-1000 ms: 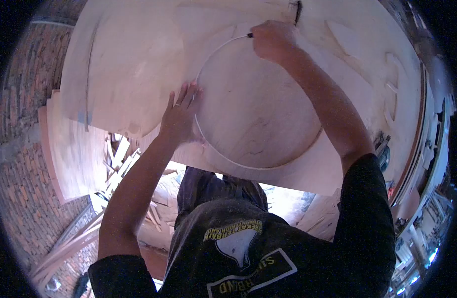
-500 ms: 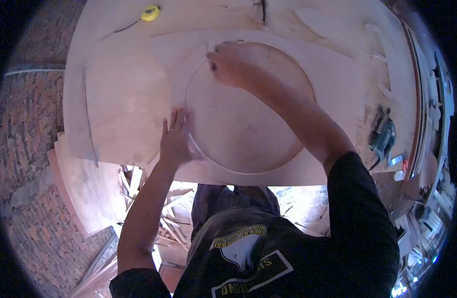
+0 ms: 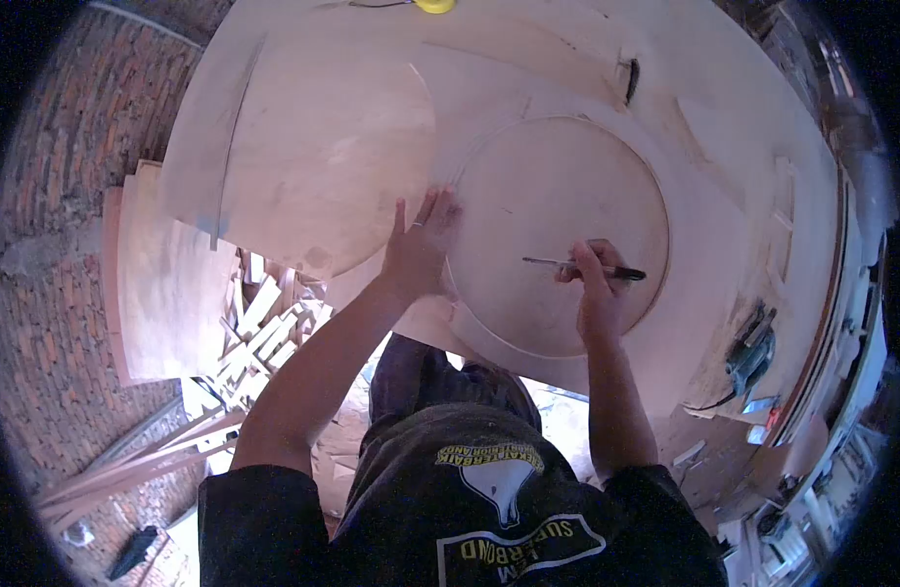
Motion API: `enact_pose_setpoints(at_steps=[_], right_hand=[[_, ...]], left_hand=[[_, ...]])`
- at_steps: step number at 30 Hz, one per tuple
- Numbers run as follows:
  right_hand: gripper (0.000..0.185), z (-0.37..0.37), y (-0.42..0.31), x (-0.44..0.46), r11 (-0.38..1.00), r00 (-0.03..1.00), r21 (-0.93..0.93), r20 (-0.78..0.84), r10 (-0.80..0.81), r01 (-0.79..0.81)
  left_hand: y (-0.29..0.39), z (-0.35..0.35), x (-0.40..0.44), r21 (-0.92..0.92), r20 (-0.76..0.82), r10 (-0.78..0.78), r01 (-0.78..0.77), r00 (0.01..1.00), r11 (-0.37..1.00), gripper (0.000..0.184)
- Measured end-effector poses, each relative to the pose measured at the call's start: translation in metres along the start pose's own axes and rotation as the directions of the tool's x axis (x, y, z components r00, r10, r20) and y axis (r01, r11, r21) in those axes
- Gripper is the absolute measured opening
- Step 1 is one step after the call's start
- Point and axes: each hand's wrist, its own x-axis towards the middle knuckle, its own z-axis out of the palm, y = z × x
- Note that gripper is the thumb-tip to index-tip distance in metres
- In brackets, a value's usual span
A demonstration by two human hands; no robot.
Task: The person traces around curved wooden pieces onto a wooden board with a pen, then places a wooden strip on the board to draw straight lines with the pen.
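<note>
A round wooden disc (image 3: 558, 186) lies flat on a large plywood sheet (image 3: 489, 103). My left hand (image 3: 421, 243) rests with fingers spread at the disc's left edge, a ring on one finger. Over the lower right part of the disc, my right hand (image 3: 597, 279) grips a slim pen (image 3: 626, 273). Its thin pale end points left and its black end sticks out to the right. Whether the pen touches the wood, I cannot tell.
A yellow tape measure (image 3: 435, 5) sits at the far edge of view. On the right lies a green power tool (image 3: 750, 357) with a cord. Wood offcuts (image 3: 264, 328) are piled below the sheet, and a brick wall (image 3: 64, 284) stands left.
My right hand has moved from the disc's upper left rim to its lower right part, where the pen now shows. My left hand stays by the left edge. The view has turned.
</note>
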Motion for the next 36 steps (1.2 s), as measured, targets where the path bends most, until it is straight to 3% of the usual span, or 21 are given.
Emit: enact_pose_setpoints(at_steps=[3, 6, 9, 11, 12, 15, 18, 21, 24, 27, 36], right_hand=[[0.025, 0.023, -0.033, 0.019, 0.993, 0.994, 0.102, 0.088, -0.069, 0.060], [0.027, 0.061, -0.058, 0.058, 0.995, 0.947, 0.003, 0.308, -0.092, 0.096], [0.025, 0.106, -0.063, 0.104, 0.806, 0.878, -0.516, 0.479, -0.010, 0.290], [0.023, 0.147, -0.069, 0.133, 0.661, 0.764, -0.622, 0.635, 0.113, 0.419], [0.022, 0.166, -0.068, 0.146, 0.587, 0.695, -0.646, 0.695, 0.187, 0.488], [0.022, 0.198, -0.035, 0.180, 0.555, 0.521, -0.543, 0.825, 0.216, 0.630], [0.017, 0.231, -0.030, 0.197, 0.488, 0.341, -0.529, 0.839, 0.424, 0.694], [0.018, 0.243, -0.021, 0.197, 0.478, 0.386, -0.642, 0.755, 0.531, 0.599], [0.017, 0.238, -0.013, 0.201, 0.425, 0.381, -0.647, 0.739, 0.556, 0.633], [0.018, 0.231, -0.011, 0.203, 0.442, 0.333, -0.545, 0.817, 0.471, 0.712], [0.023, 0.225, -0.009, 0.205, 0.467, 0.273, -0.484, 0.851, 0.448, 0.740]], left_hand=[[0.000, 0.009, 0.000, -0.051, -0.023, -0.019, 0.017, 1.000, 0.999, 0.139], [-0.003, 0.018, 0.001, -0.105, -0.032, -0.035, 0.031, 0.999, 0.994, 0.127], [-0.001, 0.033, 0.005, -0.162, -0.073, -0.055, 0.043, 0.996, 0.986, 0.109], [-0.002, 0.021, 0.005, -0.226, -0.006, -0.064, 0.061, 0.998, 0.972, 0.093], [-0.001, 0.028, 0.006, -0.253, -0.068, -0.087, 0.067, 0.994, 0.965, 0.087], [0.003, 0.044, 0.008, -0.320, -0.190, -0.142, 0.075, 0.971, 0.944, 0.069], [0.004, 0.043, 0.010, -0.388, -0.204, -0.162, 0.073, 0.965, 0.919, 0.058], [0.006, 0.040, 0.008, -0.417, -0.203, -0.176, 0.078, 0.963, 0.905, 0.054], [0.006, 0.036, 0.007, -0.365, -0.192, -0.171, 0.091, 0.967, 0.927, 0.054], [0.007, 0.037, 0.010, -0.351, -0.202, -0.179, 0.099, 0.963, 0.931, 0.055], [0.005, 0.032, 0.008, -0.299, -0.166, -0.152, 0.097, 0.974, 0.949, 0.057]])
